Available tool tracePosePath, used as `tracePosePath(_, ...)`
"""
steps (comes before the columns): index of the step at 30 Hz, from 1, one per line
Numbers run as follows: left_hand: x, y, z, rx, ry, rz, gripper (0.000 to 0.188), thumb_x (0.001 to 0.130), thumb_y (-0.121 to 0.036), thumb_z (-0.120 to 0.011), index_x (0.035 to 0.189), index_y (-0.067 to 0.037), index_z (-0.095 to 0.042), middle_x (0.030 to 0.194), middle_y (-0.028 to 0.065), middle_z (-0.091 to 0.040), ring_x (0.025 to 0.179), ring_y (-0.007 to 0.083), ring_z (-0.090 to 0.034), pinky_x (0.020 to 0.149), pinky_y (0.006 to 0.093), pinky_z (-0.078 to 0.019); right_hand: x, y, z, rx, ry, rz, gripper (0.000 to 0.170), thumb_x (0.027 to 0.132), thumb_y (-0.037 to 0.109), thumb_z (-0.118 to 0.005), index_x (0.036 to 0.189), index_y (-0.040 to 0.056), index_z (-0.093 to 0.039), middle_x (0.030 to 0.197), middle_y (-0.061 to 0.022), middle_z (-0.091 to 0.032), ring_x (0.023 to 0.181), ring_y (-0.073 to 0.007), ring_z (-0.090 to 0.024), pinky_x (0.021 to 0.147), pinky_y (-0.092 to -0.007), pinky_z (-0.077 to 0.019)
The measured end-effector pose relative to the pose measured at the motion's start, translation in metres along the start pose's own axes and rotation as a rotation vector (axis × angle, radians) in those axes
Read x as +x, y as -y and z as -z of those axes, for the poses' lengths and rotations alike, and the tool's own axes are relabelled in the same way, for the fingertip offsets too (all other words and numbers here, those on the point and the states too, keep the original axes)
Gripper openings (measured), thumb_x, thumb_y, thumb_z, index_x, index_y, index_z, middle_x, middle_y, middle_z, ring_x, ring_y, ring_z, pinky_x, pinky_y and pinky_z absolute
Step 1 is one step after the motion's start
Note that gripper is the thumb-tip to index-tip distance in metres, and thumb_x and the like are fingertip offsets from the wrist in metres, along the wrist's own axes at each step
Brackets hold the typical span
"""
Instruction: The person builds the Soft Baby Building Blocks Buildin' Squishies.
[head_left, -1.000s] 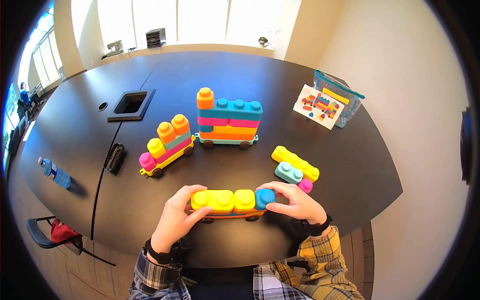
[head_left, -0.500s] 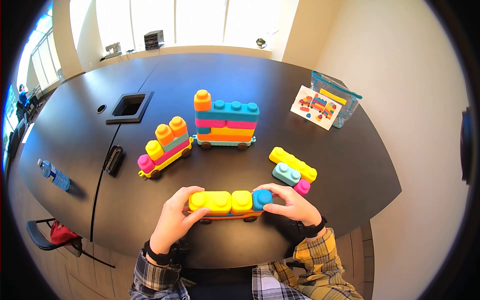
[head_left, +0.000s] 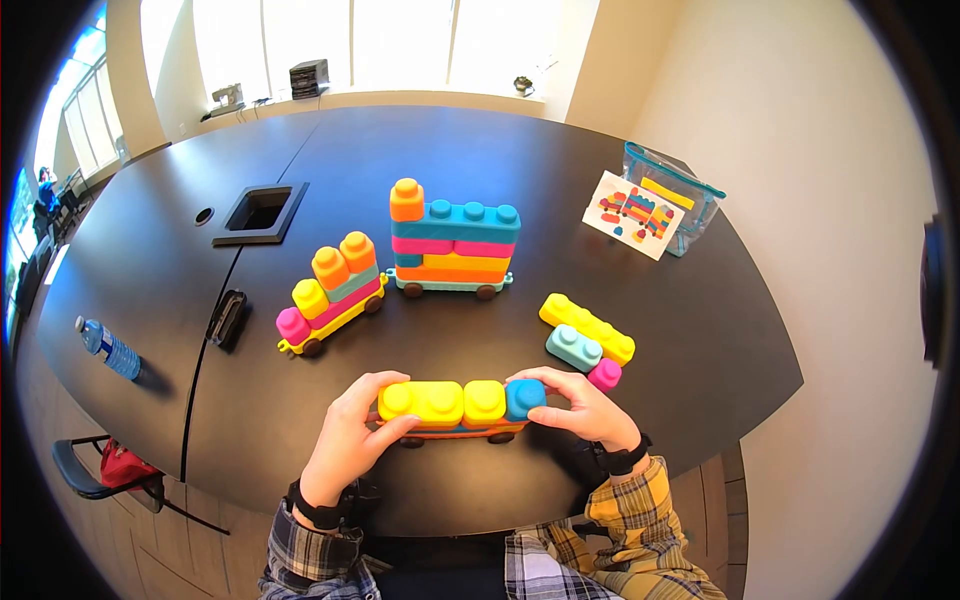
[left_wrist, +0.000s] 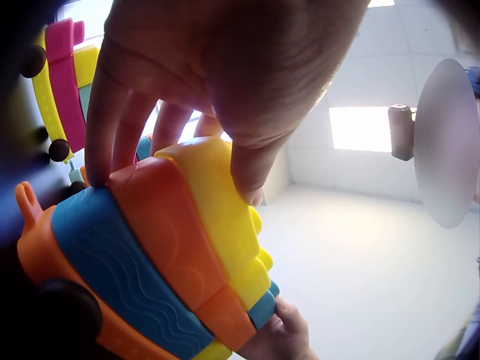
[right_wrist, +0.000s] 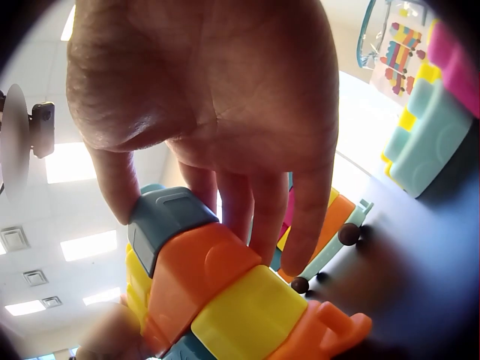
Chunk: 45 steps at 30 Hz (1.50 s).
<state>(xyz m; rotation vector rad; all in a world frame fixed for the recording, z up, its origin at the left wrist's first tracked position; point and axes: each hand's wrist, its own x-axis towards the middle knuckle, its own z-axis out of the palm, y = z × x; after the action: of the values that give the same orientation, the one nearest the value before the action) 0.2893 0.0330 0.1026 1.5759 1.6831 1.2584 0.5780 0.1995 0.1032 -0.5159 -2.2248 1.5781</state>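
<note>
A block wagon (head_left: 462, 432) stands at the near side of the table, held between both hands. Its orange wheeled base (left_wrist: 39, 240) carries a wavy blue block (left_wrist: 127, 270), orange blocks (right_wrist: 202, 270) and a yellow end block (right_wrist: 250, 313). On top sit a two-stud yellow block (head_left: 421, 402), a one-stud yellow block (head_left: 484, 402) and a blue block (head_left: 525, 399). My left hand (head_left: 350, 435) grips the left end, thumb on the near side of the yellow block and fingers behind. At the right end, my right hand (head_left: 590, 410) pinches the blue block between thumb and fingers.
Beyond stand a tall block wagon (head_left: 455, 245) and a stepped one (head_left: 335, 295). Loose yellow (head_left: 590, 328), light teal (head_left: 573, 347) and pink (head_left: 604, 375) blocks lie right. A picture card (head_left: 634, 215) leans on a clear pouch (head_left: 695, 205). Left are a water bottle (head_left: 108, 347) and black case (head_left: 228, 320).
The head view has shifted slightly, moving everything a little to the left in it. Both hands keep the same hold on the wagon.
</note>
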Motion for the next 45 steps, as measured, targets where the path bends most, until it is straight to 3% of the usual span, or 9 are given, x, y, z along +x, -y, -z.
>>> tracePosePath(6, 0.000, 0.003, 0.001, -0.011, 0.013, 0.010, 0.045, 0.090, -0.011, -0.079, 0.131, -0.004, -0.063, 0.124, 0.0100, -0.068, 0.115, 0.0223, -0.068, 0.086, 0.0335, -0.0629, -0.007, 0.012, 0.006, -0.173, -0.043, -0.027, 0.051, 0.097, 0.021, -0.076, 0.143, 0.0039, -0.061, 0.134, -0.0108, -0.069, 0.121, -0.0232, -0.066, 0.105, -0.0364, -0.0510)
tracePosePath(14, 0.000, 0.000, 0.001, -0.014, 0.020, 0.015, 0.045, 0.089, -0.011, -0.079, 0.131, -0.005, -0.063, 0.125, 0.0096, -0.068, 0.116, 0.0222, -0.068, 0.087, 0.0340, -0.0628, -0.029, -0.023, 0.087, -0.914, -0.652, -0.177, 0.043, 0.086, 0.018, -0.078, 0.125, 0.0034, -0.069, 0.121, -0.0147, -0.072, 0.113, -0.0363, -0.068, 0.098, -0.0416, -0.0548)
tracePosePath(21, -0.001, 0.003, 0.001, -0.016, 0.021, 0.026, 0.045, 0.090, -0.012, -0.079, 0.132, -0.005, -0.063, 0.126, 0.0097, -0.067, 0.117, 0.0227, -0.067, 0.088, 0.0347, -0.0626, -0.033, -0.062, 0.122, -0.755, -0.489, -0.492, 0.049, 0.080, 0.015, -0.082, 0.126, 0.0026, -0.070, 0.114, -0.0207, -0.075, 0.108, -0.0360, -0.073, 0.097, -0.0395, -0.0570)
tracePosePath(27, 0.000, 0.001, -0.001, 0.009, 0.006, -0.007, 0.044, 0.091, -0.014, -0.079, 0.131, -0.004, -0.063, 0.122, 0.0118, -0.068, 0.112, 0.0261, -0.069, 0.088, 0.0356, -0.0616, -0.034, -0.048, 0.118, -0.815, -0.763, -0.226, 0.054, 0.078, 0.012, -0.085, 0.129, -0.0011, -0.070, 0.114, -0.0228, -0.076, 0.101, -0.0340, -0.076, 0.093, -0.0382, -0.0583)
tracePosePath(28, 0.000, 0.000, -0.001, 0.012, -0.019, -0.041, 0.042, 0.091, -0.016, -0.079, 0.129, -0.004, -0.063, 0.117, 0.0133, -0.069, 0.104, 0.0293, -0.071, 0.087, 0.0364, -0.0606, -0.032, -0.039, 0.116, -0.694, -0.796, -0.205, 0.055, 0.079, 0.007, -0.086, 0.130, -0.0026, -0.069, 0.114, -0.0188, -0.077, 0.099, -0.0263, -0.076, 0.091, -0.0356, -0.0590)
tracePosePath(31, -0.002, -0.004, 0.004, 0.069, 0.039, -0.012, 0.045, 0.096, -0.013, -0.073, 0.138, -0.005, -0.060, 0.124, 0.0129, -0.068, 0.112, 0.0285, -0.069, 0.094, 0.0374, -0.0573, -0.023, -0.005, 0.094, -0.176, -0.805, -0.047, 0.054, 0.080, 0.003, -0.086, 0.131, -0.0034, -0.069, 0.114, -0.0130, -0.077, 0.100, -0.0187, -0.074, 0.090, -0.0325, -0.0590)
tracePosePath(34, 0.000, -0.010, 0.014, 0.017, -0.078, -0.071, 0.048, 0.101, -0.006, -0.061, 0.148, -0.005, -0.053, 0.137, 0.0122, -0.065, 0.128, 0.0257, -0.062, 0.106, 0.0392, -0.0509, -0.016, 0.026, 0.063, -0.231, -0.592, 0.124, 0.056, 0.078, 0.004, -0.089, 0.130, -0.0014, -0.071, 0.118, -0.0118, -0.077, 0.105, -0.0176, -0.073, 0.095, -0.0326, -0.0574)
tracePosePath(38, 0.007, -0.029, 0.034, -0.047, -0.132, -0.118, 0.054, 0.111, -0.035, -0.049, 0.156, -0.006, -0.048, 0.138, 0.0142, -0.066, 0.126, 0.0252, -0.062, 0.105, 0.0403, -0.0490, -0.006, 0.060, 0.025, -0.446, -0.396, 0.193, 0.056, 0.076, 0.015, -0.094, 0.126, 0.0002, -0.074, 0.119, -0.0169, -0.077, 0.107, -0.0275, -0.075, 0.100, -0.0351, -0.0554)
tracePosePath(45, 0.012, -0.029, 0.029, 0.046, -0.046, -0.157, 0.044, 0.105, -0.019, -0.057, 0.147, -0.003, -0.058, 0.127, 0.0142, -0.072, 0.117, 0.0243, -0.069, 0.100, 0.0363, -0.0523, 0.004, 0.063, 0.000, -0.452, -0.237, 0.248, 0.053, 0.080, 0.017, -0.091, 0.127, 0.0004, -0.073, 0.119, -0.0158, -0.077, 0.109, -0.0277, -0.073, 0.098, -0.0357, -0.0553)
